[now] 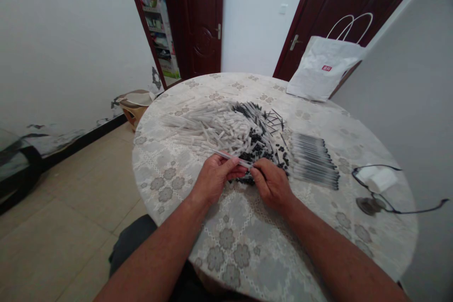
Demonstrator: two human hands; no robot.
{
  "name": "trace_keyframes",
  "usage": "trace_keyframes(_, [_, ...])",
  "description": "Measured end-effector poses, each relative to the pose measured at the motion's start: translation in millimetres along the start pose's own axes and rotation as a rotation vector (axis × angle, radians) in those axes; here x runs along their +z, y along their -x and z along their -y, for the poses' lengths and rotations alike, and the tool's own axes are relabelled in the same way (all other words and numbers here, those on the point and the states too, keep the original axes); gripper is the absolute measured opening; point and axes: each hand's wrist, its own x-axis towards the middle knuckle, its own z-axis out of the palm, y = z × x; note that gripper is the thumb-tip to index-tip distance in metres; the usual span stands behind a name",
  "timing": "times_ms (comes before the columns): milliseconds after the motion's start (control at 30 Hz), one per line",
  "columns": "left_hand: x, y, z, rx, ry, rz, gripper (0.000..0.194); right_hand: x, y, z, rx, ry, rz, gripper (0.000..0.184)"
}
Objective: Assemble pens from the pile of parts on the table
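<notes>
My left hand (pixel 215 173) is closed around a clear pen tube (pixel 226 155), which slants down to the right. At the tube's right end, my right hand (pixel 271 180) pinches with thumb and forefinger; those fingers hide what they grip. Behind both hands spreads a pile of loose translucent tubes (pixel 212 125). Thin black refills (pixel 274 120) lie at the pile's far right. Small black plugs (pixel 256 141) are scattered along its near right side and partly under my hands. To the right, clear pens with dark cores and black ends (pixel 313 160) lie side by side in a row.
A round table with a flowered cloth (pixel 230 250) carries everything. Eyeglasses (pixel 380 196), a white packet (pixel 384 179) and a dark round object (pixel 370 205) lie at the right edge. A white paper bag (pixel 320 66) stands at the back right. A stool (pixel 134 108) is at the left.
</notes>
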Motion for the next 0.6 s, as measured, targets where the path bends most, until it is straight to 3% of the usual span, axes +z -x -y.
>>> trace_keyframes(333, [-28.3, -5.2, -35.2, 0.055, -0.155, -0.067, 0.03, -9.7, 0.6, -4.9, 0.115, -0.037, -0.057, 0.033])
trace_keyframes(600, [-19.9, -2.1, -25.5, -0.044, -0.1, -0.034, 0.034, -13.3, -2.5, -3.2, 0.016, 0.023, -0.033, 0.028])
